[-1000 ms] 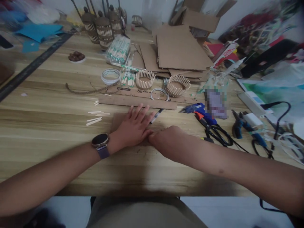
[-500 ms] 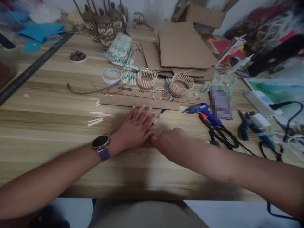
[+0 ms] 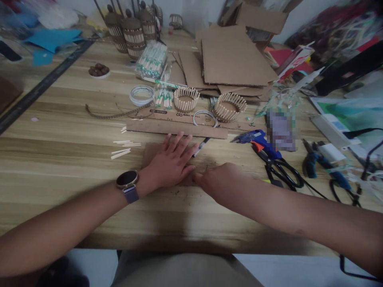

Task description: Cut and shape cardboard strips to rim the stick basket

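My left hand (image 3: 170,161) lies flat with its fingers spread, pressing on a small brown cardboard piece (image 3: 149,153) on the wooden table. Most of that cardboard is hidden beneath the palm. Close by, my right hand (image 3: 220,179) is closed, thumb side towards the left thumb, at the cardboard's right end. Whatever its curled fingers hold is hidden from view. Beyond the fingertips runs a long cardboard strip (image 3: 176,128). A pen-like stick (image 3: 201,146) sticks out between the strip and my left hand. Dark crumbs are scattered around the cardboard.
Small wooden sticks (image 3: 121,153) lie to the left. Two stick rings (image 3: 186,99), tape rolls (image 3: 142,95) and cardboard sheets (image 3: 236,56) are further back. On the right are a blue glue gun (image 3: 254,137), black-handled scissors (image 3: 284,171) and pliers (image 3: 311,159).
My right hand has shifted slightly to the right, opening a small gap from the left thumb. My left hand stays flat in place.
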`<act>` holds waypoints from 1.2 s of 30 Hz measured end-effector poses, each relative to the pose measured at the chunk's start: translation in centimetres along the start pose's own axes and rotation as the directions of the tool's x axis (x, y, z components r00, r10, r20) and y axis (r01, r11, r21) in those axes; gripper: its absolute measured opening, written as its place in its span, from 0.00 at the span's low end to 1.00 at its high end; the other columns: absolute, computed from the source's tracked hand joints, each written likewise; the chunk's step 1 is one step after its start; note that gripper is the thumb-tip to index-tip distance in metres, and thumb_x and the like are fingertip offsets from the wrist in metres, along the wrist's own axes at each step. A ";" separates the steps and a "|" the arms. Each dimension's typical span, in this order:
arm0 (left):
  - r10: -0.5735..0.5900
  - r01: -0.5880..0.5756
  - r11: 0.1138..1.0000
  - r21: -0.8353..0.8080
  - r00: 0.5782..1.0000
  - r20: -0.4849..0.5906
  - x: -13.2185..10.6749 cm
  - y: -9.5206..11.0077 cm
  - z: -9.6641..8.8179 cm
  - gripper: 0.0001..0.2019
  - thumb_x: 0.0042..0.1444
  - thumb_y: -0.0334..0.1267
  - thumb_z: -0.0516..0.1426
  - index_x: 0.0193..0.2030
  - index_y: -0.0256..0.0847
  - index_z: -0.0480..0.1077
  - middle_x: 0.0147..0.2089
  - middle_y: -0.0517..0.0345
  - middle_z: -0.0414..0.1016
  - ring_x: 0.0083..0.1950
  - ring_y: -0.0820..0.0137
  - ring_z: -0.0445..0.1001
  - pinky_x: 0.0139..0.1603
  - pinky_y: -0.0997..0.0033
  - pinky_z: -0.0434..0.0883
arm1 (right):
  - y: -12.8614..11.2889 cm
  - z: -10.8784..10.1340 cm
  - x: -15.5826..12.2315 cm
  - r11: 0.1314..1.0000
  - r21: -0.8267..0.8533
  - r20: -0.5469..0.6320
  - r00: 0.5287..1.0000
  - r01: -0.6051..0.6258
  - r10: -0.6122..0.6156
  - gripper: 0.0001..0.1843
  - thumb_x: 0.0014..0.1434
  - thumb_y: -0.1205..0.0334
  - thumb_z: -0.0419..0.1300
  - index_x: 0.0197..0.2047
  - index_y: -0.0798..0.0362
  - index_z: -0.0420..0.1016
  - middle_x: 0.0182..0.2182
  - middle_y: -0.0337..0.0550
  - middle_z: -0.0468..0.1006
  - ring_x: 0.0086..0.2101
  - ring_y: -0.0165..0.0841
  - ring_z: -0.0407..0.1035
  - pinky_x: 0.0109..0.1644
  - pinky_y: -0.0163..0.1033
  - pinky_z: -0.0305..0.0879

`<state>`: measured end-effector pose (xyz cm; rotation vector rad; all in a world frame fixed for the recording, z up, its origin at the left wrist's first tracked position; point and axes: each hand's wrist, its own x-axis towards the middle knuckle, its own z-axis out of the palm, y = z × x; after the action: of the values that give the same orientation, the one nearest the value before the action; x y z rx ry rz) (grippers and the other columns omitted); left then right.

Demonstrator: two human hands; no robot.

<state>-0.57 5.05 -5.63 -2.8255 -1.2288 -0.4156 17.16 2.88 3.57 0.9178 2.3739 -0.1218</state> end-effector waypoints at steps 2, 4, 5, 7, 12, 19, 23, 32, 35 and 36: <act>0.001 -0.001 1.000 -0.001 1.000 -0.004 0.0 0.0 0.0 0.30 0.68 0.50 0.50 0.71 0.34 0.57 0.73 0.34 0.54 0.74 0.41 0.48 0.70 0.34 0.46 | 0.0 -0.2 -0.1 0.999 -0.042 0.032 0.999 0.007 -0.006 0.26 0.58 0.82 0.54 0.57 0.56 0.73 0.34 0.49 0.85 0.33 0.44 0.81 0.27 0.38 0.69; -0.001 0.001 1.000 -0.003 1.000 -0.009 0.0 0.0 0.1 0.30 0.68 0.50 0.50 0.71 0.34 0.56 0.73 0.35 0.54 0.74 0.41 0.48 0.70 0.34 0.46 | 0.1 -0.3 -0.2 0.998 -0.065 0.038 0.999 0.017 -0.014 0.27 0.59 0.81 0.53 0.59 0.55 0.71 0.34 0.48 0.85 0.33 0.45 0.81 0.27 0.39 0.69; -0.002 0.002 1.000 -0.004 1.000 -0.010 0.0 0.0 0.1 0.30 0.68 0.50 0.50 0.71 0.34 0.56 0.73 0.35 0.54 0.74 0.41 0.48 0.70 0.34 0.46 | 0.1 -0.4 -0.3 0.998 -0.066 0.040 0.999 0.019 -0.016 0.28 0.60 0.81 0.53 0.61 0.55 0.70 0.34 0.48 0.85 0.32 0.45 0.81 0.26 0.40 0.69; -0.005 0.005 1.000 -0.005 1.000 -0.008 -0.1 0.0 0.0 0.30 0.69 0.50 0.50 0.72 0.34 0.56 0.73 0.35 0.54 0.75 0.41 0.47 0.70 0.34 0.46 | 0.2 -0.4 -0.4 0.997 -0.071 0.043 0.999 0.023 -0.020 0.29 0.60 0.80 0.53 0.63 0.56 0.68 0.33 0.47 0.85 0.31 0.46 0.81 0.25 0.41 0.68; -0.009 0.009 1.000 -0.004 1.000 0.016 0.0 0.1 -0.1 0.30 0.69 0.51 0.49 0.71 0.35 0.56 0.74 0.35 0.53 0.74 0.41 0.47 0.70 0.33 0.46 | 0.3 0.0 -0.8 0.995 -0.099 -0.007 1.000 0.004 -0.005 0.24 0.58 0.81 0.53 0.54 0.53 0.75 0.33 0.46 0.85 0.30 0.42 0.80 0.25 0.38 0.64; -0.018 0.018 1.000 -0.006 0.999 0.036 0.1 0.2 -0.3 0.30 0.68 0.49 0.51 0.71 0.35 0.57 0.74 0.35 0.53 0.75 0.41 0.47 0.70 0.33 0.46 | 0.5 0.4 -0.8 0.995 -0.097 -0.035 0.999 0.009 -0.012 0.21 0.58 0.80 0.54 0.49 0.52 0.75 0.33 0.45 0.85 0.31 0.40 0.80 0.22 0.37 0.56; -0.022 0.022 1.000 0.004 0.999 0.046 0.1 0.3 -0.4 0.30 0.68 0.49 0.52 0.71 0.36 0.57 0.74 0.35 0.53 0.75 0.40 0.47 0.70 0.33 0.46 | 1.1 0.8 -0.7 0.997 -0.068 -0.014 0.999 0.029 -0.030 0.18 0.59 0.78 0.56 0.48 0.52 0.76 0.31 0.44 0.84 0.30 0.39 0.80 0.21 0.36 0.52; -0.023 0.022 1.000 0.011 0.998 0.050 0.2 0.4 -0.5 0.29 0.68 0.47 0.51 0.71 0.36 0.57 0.73 0.34 0.54 0.74 0.39 0.47 0.70 0.31 0.46 | 1.2 1.3 -0.3 1.000 0.001 -0.023 1.000 0.019 -0.019 0.16 0.59 0.77 0.56 0.48 0.54 0.77 0.28 0.45 0.83 0.30 0.39 0.80 0.27 0.35 0.63; -0.023 0.023 1.000 0.006 0.999 0.047 0.2 0.5 -0.4 0.28 0.69 0.47 0.50 0.71 0.36 0.57 0.73 0.34 0.54 0.75 0.40 0.46 0.69 0.31 0.46 | 0.6 0.5 -0.4 1.000 0.012 0.022 1.000 -0.019 0.019 0.18 0.59 0.79 0.56 0.50 0.55 0.77 0.30 0.47 0.83 0.31 0.41 0.80 0.28 0.36 0.67; -0.024 0.023 1.000 0.006 0.999 0.047 0.2 0.5 -0.4 0.28 0.69 0.47 0.50 0.71 0.36 0.58 0.73 0.34 0.54 0.74 0.40 0.47 0.70 0.31 0.46 | 0.4 0.2 -0.4 1.000 0.009 0.034 0.999 -0.025 0.025 0.19 0.59 0.79 0.55 0.50 0.55 0.76 0.30 0.48 0.84 0.32 0.42 0.81 0.29 0.37 0.68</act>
<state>-0.18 4.83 -5.13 -2.8342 -1.2704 -0.3482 17.76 2.88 3.67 0.9418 2.3316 -0.1377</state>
